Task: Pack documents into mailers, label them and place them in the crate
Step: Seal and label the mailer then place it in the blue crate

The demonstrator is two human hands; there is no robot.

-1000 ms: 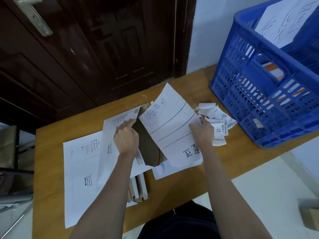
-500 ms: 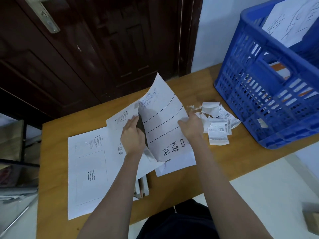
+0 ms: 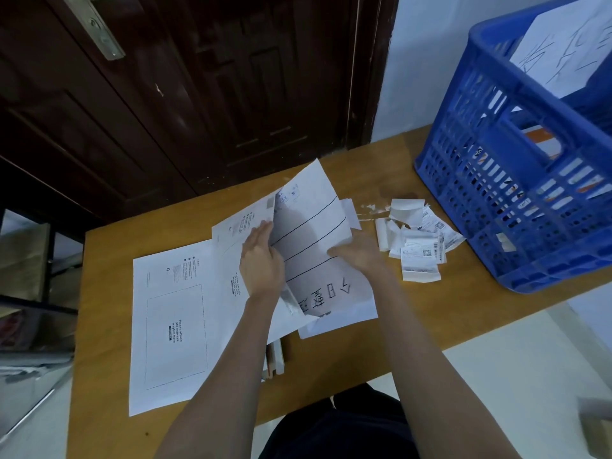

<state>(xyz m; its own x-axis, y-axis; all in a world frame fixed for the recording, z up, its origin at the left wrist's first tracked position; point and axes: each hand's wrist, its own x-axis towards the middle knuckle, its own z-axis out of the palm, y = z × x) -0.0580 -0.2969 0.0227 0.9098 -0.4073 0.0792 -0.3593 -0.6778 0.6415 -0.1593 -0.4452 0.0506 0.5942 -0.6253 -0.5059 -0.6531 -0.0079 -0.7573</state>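
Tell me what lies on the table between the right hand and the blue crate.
In the head view, a heap of torn label backings and printed waybill slips lies on the wooden table between the right hand and the blue crate.

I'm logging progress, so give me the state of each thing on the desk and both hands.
Mailer: open, left hand holding it.
Document: partly inside the mailer, right hand pushing it.
Spare mailer: flat, unused.
Labels: loose pile.
Crate: holds mailers.
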